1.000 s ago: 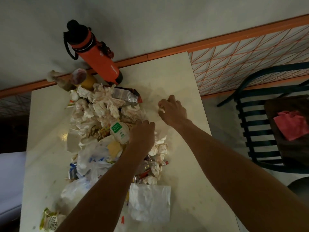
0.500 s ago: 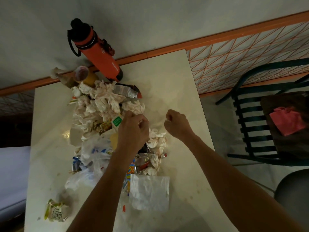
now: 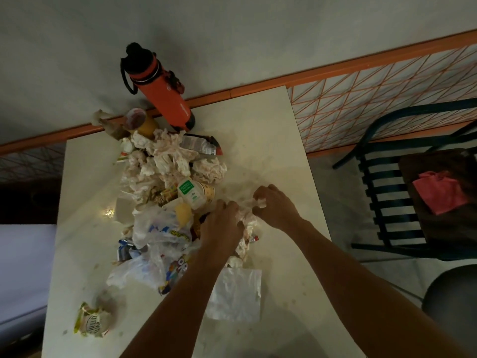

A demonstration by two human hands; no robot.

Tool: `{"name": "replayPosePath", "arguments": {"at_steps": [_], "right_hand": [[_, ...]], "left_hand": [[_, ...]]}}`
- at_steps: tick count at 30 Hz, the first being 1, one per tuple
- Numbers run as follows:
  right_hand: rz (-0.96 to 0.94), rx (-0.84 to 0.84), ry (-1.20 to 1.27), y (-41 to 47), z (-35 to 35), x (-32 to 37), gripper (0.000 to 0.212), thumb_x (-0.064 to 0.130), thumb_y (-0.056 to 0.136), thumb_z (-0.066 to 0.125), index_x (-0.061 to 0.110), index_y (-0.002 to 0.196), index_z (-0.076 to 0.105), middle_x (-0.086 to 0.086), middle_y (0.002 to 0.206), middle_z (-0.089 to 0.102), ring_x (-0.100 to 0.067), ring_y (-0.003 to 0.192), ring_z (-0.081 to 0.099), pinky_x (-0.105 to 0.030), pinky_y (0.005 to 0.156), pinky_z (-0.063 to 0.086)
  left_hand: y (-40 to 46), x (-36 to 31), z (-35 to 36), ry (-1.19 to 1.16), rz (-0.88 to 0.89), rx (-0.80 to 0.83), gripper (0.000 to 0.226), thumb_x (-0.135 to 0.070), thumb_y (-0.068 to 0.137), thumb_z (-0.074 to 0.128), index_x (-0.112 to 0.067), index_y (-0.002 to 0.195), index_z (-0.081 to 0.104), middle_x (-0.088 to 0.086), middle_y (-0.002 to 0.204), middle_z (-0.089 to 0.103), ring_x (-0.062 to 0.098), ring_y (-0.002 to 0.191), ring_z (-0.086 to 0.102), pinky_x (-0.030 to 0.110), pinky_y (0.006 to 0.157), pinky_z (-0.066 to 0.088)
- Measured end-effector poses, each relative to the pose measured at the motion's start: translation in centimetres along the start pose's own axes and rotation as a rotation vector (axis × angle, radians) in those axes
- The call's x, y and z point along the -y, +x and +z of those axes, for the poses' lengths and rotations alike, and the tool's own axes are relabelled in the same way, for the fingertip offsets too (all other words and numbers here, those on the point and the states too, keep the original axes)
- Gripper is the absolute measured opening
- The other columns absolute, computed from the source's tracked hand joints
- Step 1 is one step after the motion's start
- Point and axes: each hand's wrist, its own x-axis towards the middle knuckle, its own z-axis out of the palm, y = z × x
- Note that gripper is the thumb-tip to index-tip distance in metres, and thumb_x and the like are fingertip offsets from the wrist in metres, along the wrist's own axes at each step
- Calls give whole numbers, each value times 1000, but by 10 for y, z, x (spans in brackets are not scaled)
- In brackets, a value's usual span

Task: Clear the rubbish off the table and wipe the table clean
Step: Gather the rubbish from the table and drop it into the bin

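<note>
- Beside the rubbish pile [image 3: 170,192], on its right flank, the right hand [image 3: 277,208] has come back from the bare table [image 3: 258,130], fingers pinched on a crumpled napkin [image 3: 249,210].
- Against that same flank the left hand [image 3: 222,228] has slid right, curled onto the same napkin wad, so both hands now meet on it.
- Beyond the pile stands an orange bottle [image 3: 162,91]; nearer than the pile lies a flat white wrapper [image 3: 235,295].
- Gathering looks barely begun; wiping must wait.

bottle: tall orange metal flask [image 3: 165,93], black lid, upright by wall
chair: dark slatted metal chair [image 3: 382,187], right of table
cloth: crumpled pink cloth [image 3: 438,191] on chair seat
</note>
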Motion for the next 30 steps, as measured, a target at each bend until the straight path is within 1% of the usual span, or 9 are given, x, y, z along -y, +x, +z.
{"name": "replayPosePath", "arguments": {"at_steps": [4, 6, 9, 12, 17, 21, 25, 27, 30], "right_hand": [[141, -86, 268, -16, -6, -5, 17, 16, 75, 57, 26, 75, 44, 5, 71, 51, -21, 65, 46, -32, 58, 35], [157, -104, 282, -24, -6, -8, 19, 10, 74, 48, 26, 73, 38, 4, 67, 47, -23, 62, 43, -33, 57, 32], [85, -33, 232, -33, -5, -8, 36, 8, 77, 45, 38, 96, 51, 6, 92, 58, -22, 76, 56, -33, 68, 44], [44, 74, 78, -34, -4, -2, 55, 11, 81, 48, 51, 119, 52, 7, 109, 47, -20, 96, 60, -35, 82, 49], [-39, 133, -148, -25, 9, 12, 60, 29, 82, 66, 44, 136, 44, -2, 123, 41, -25, 111, 58, -41, 86, 54], [-51, 174, -194, -20, 14, 17, 61, 42, 79, 72, 42, 133, 46, -1, 121, 39, -25, 109, 55, -38, 83, 50], [-24, 224, -233, -26, 20, 14, 64, 58, 72, 75, 41, 127, 48, 2, 120, 38, -23, 110, 50, -36, 81, 44], [-17, 258, -272, -29, 25, 12, 66, 60, 69, 77, 38, 124, 48, 1, 121, 37, -23, 111, 47, -37, 83, 44], [-5, 245, -291, -35, 33, 8, 52, 55, 73, 77, 33, 114, 54, -1, 121, 39, -25, 113, 47, -38, 85, 44]], "left_hand": [[7, -1, 8, 50, 30, 48, 24, -28, 97, 58, -19, 120, 58, 6, 125, 49, 29, 105, 62, 38, 79, 48], [8, 0, 11, 55, 31, 57, 19, -27, 99, 54, -18, 114, 60, 6, 121, 54, 28, 105, 63, 37, 78, 48], [7, 3, 12, 2, 30, 43, 19, -23, 97, 54, -17, 115, 58, 8, 114, 61, 30, 105, 62, 38, 80, 47], [5, 8, 7, -118, 27, -30, 21, -17, 93, 57, -20, 113, 61, 10, 107, 59, 33, 98, 62, 39, 74, 45], [-9, 19, 3, -244, -68, -168, 15, -18, 97, 55, -14, 104, 68, 12, 106, 60, 30, 95, 59, 36, 75, 43], [-22, 27, -2, -405, -172, -241, 13, -19, 95, 58, -14, 82, 59, 4, 88, 62, 24, 85, 59, 30, 71, 37], [-33, 32, -5, -486, -247, -189, 29, -45, 84, 72, -17, 80, 63, -5, 80, 65, 13, 76, 61, 31, 67, 45], [-38, 33, -5, -483, -262, -139, 27, -40, 80, 76, -18, 75, 61, -3, 75, 64, 15, 73, 60, 32, 64, 46], [-45, 35, -1, -467, -276, -84, 25, -20, 80, 73, -17, 71, 49, 2, 77, 55, 21, 73, 53, 30, 58, 35]]}}
